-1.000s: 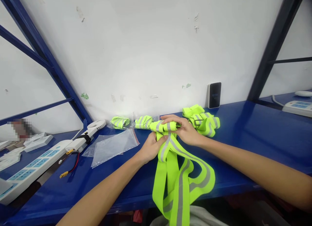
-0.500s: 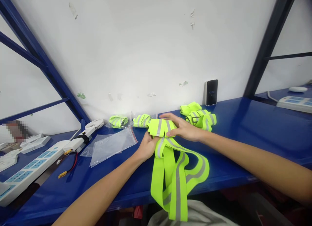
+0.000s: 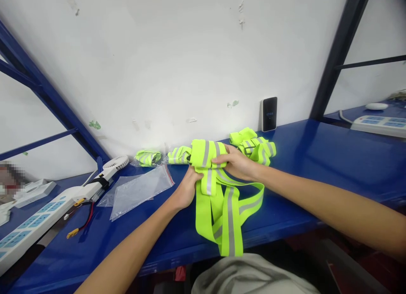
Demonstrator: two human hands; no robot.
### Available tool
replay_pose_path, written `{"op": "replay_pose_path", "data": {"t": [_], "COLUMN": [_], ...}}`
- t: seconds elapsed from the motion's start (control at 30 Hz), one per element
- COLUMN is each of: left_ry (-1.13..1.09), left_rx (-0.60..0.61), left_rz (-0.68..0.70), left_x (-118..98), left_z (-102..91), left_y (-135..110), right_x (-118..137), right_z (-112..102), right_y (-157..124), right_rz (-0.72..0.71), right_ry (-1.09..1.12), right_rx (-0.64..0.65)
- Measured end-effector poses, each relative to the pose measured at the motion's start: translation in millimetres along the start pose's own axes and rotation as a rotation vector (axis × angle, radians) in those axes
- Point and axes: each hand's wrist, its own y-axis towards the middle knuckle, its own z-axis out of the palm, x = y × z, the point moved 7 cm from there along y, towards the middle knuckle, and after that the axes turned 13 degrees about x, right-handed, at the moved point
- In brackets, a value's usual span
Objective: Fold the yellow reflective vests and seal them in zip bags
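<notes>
A neon-yellow reflective strap vest (image 3: 222, 201) with grey stripes lies on the blue shelf (image 3: 317, 167), its loose loops hanging over the front edge. My left hand (image 3: 187, 186) grips the folded upper part from below. From the right, my right hand (image 3: 234, 163) closes its fingers over the top of the same folded bundle. Just behind my right hand sits a pile of folded vests (image 3: 255, 146).
Two bagged folded vests (image 3: 147, 157) lie by the wall. Empty clear zip bags (image 3: 136, 190) lie left of my hands. A white power strip (image 3: 38, 215), a small white fan (image 3: 116, 163) and a wired yellow connector (image 3: 74, 232) are further left. A black device (image 3: 269, 113) leans on the wall.
The vest has been folded up further, so less strap hangs over the shelf edge. Both hands stayed on the bundle. The camera tilted slightly.
</notes>
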Motion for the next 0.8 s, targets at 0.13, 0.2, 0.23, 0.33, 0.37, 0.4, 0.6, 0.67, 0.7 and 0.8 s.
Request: {"op": "replay_pose_path", "data": {"t": [0.13, 0.2, 0.23, 0.33, 0.37, 0.4, 0.6, 0.67, 0.7, 0.8], "left_ry": [0.155, 0.217, 0.246, 0.313, 0.318, 0.313, 0.149, 0.137, 0.139, 0.19], "left_rx": [0.016, 0.043, 0.052, 0.056, 0.047, 0.039, 0.011, 0.018, 0.02, 0.026], "left_rz": [-0.007, 0.019, 0.037, 0.074, 0.082, 0.084, 0.032, 0.032, 0.041, 0.061], "left_x": [-13.3, -18.7, -20.6, -22.0, -21.7, -20.9, -13.9, -14.5, -15.5, -17.2], "left_z": [4.5, 7.0, 7.6, 6.8, 6.0, 5.4, 10.7, 14.2, 15.3, 15.1], "left_y": [-0.9, 0.6, 1.7, 4.8, 5.6, 6.4, 6.9, 6.3, 6.2, 7.2], "right_x": [2.1, 0.0, -1.2, -3.5, -3.2, -2.7, 5.9, 9.5, 10.0, 5.5], "right_z": [-6.8, -9.1, -9.5, -10.1, -10.5, -11.0, -16.7, -18.1, -18.5, -18.0], "right_y": [-2.3, -2.9, -2.9, -2.4, -2.0, -1.4, -0.8, -2.0, -2.4, -1.6], "right_rz": [-0.002, -0.007, -0.013, -0.024, -0.029, -0.033, -0.005, -0.018, -0.026, -0.024], "right_ry": [-0.037, -0.047, -0.046, -0.064, -0.083, -0.107, -0.385, -0.444, -0.439, -0.317], "right_rx": [-0.101, -0.133, -0.143, -0.174, -0.184, -0.187, -0.17, -0.17, -0.165, -0.104]}}
